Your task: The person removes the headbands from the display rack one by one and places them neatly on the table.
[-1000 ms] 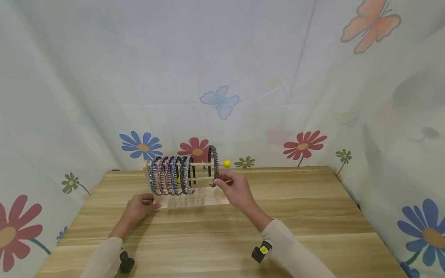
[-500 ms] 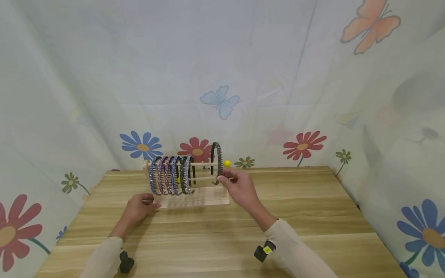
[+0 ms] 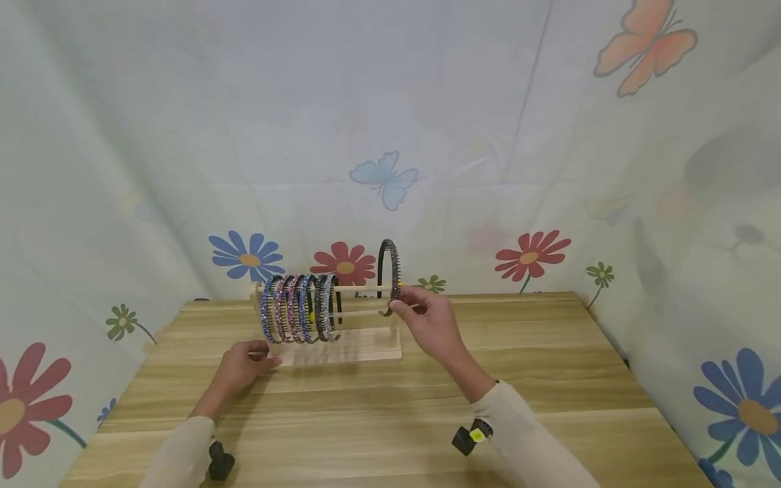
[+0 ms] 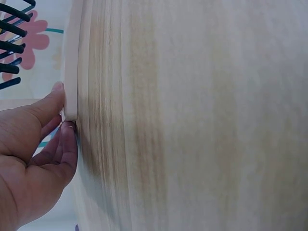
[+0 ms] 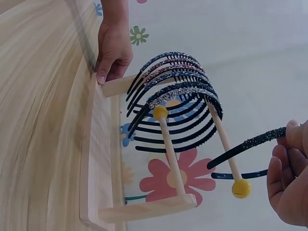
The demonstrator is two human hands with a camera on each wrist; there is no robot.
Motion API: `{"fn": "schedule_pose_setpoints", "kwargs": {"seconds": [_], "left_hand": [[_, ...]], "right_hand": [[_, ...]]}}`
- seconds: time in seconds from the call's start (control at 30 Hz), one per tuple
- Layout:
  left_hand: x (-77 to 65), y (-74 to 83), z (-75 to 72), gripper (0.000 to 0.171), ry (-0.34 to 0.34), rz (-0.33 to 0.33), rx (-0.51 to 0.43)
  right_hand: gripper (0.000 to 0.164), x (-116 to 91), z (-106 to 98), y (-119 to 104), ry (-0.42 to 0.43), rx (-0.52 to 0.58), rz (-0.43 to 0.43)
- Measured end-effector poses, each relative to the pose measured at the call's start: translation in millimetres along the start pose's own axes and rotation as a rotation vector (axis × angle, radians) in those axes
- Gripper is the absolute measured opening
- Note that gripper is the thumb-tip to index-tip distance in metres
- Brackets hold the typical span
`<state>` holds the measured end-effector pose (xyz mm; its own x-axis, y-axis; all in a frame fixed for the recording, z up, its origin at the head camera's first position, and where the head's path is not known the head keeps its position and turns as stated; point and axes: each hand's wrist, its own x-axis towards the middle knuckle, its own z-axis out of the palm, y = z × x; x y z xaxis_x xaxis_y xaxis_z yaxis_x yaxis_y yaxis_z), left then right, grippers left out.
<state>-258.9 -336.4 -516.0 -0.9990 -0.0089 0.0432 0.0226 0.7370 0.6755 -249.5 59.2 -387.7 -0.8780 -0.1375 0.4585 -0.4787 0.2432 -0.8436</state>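
A wooden headband stand (image 3: 369, 347) with two rods tipped by yellow balls stands on the table. Several rhinestone headbands (image 3: 304, 308) in blue, pink, black and silver hang in a row at its left part. With thumb and fingers my right hand (image 3: 434, 324) pinches a black headband (image 5: 263, 138) set with dark stones, at the rods' right end. In the right wrist view its two arms lie on either side of one rod near the yellow ball (image 5: 241, 188). My left hand (image 4: 36, 154) grips the left corner of the stand's base (image 4: 72, 57).
The wood-grain table (image 3: 366, 427) runs around the stand. Behind it hangs a pale cloth (image 3: 274, 135) printed with flowers and butterflies. A small black camera (image 3: 468, 438) is worn on the right wrist, another (image 3: 221, 462) on the left.
The right hand has moved the black headband right and slightly up along the rods, to their right end. The left hand and the stand have stayed in place.
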Motion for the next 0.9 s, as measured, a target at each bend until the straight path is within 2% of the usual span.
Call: {"fn": "schedule_pose_setpoints", "kwargs": {"seconds": [0.57,0.9], "left_hand": [[0.2,-0.5,-0.6,0.045,0.005,0.009,0.001],[0.1,0.0,-0.6,0.045,0.004,-0.005,-0.005]], "right_hand": [[0.019,3.3,-17.9,-2.5,0.046,-0.026,0.014],[0.023,5.4,-29.0,3.3,0.065,-0.041,-0.015]]}}
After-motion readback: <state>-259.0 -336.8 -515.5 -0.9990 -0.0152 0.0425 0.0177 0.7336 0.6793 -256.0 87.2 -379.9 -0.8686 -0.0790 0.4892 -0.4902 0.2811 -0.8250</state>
